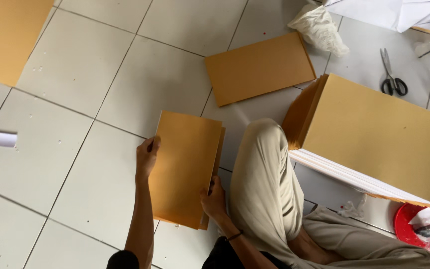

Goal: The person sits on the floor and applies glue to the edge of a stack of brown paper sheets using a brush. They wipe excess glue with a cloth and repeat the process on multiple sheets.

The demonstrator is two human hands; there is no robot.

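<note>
Person sat on tiled floor (pixel 75 164). Left hand (pixel 147 157) and right hand (pixel 213 199) each gripped opposite edge of brown folder (pixel 185 169), holding it flat, likely to square its leaves. Right of folder: bent knee (pixel 262 169), big stack (pixel 374 134). Beyond: lone sheet (pixel 259 67), scissors (pixel 391 74).

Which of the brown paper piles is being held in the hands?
The small brown stack in the middle, gripped by the left hand and right hand. The others lie untouched.
</note>
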